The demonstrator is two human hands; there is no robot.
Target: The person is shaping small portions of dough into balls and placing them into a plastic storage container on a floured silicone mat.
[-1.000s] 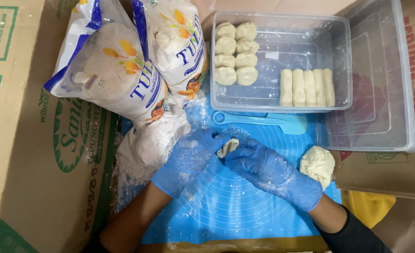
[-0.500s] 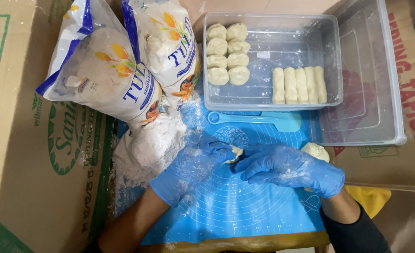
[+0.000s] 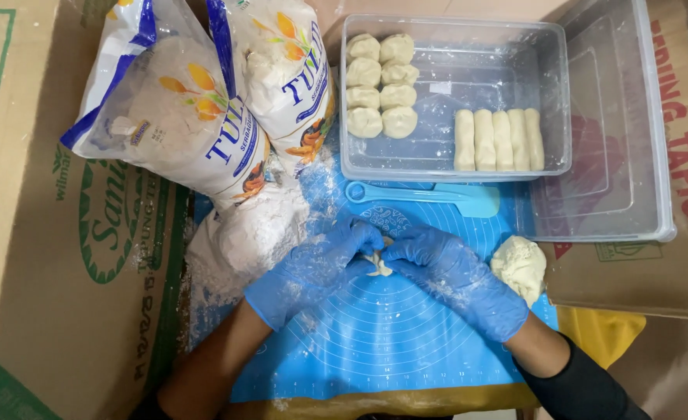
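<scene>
While both hands meet at mid-frame, the scene reads so:
Left hand (image 3: 313, 268): blue-gloved, fingers closed on the small dough piece (image 3: 378, 264) from the left.
Right hand (image 3: 445, 268): blue-gloved, fingertips pinching the same piece from the right, touching the left hand's fingers.
Small dough piece: pale, mostly hidden between the fingertips, over the blue silicone mat (image 3: 391, 334).
Dough lump (image 3: 520, 267): on the mat's right edge, just beside the right wrist.
Clear plastic container (image 3: 554, 93): upper centre-right, holding round dough balls (image 3: 381, 95) at left and dough logs (image 3: 499, 140) at right.
Blue scraper (image 3: 429, 194): lying just below the container.
Flour bags (image 3: 204, 109): upper left, loose flour (image 3: 251, 233) beneath them.
</scene>
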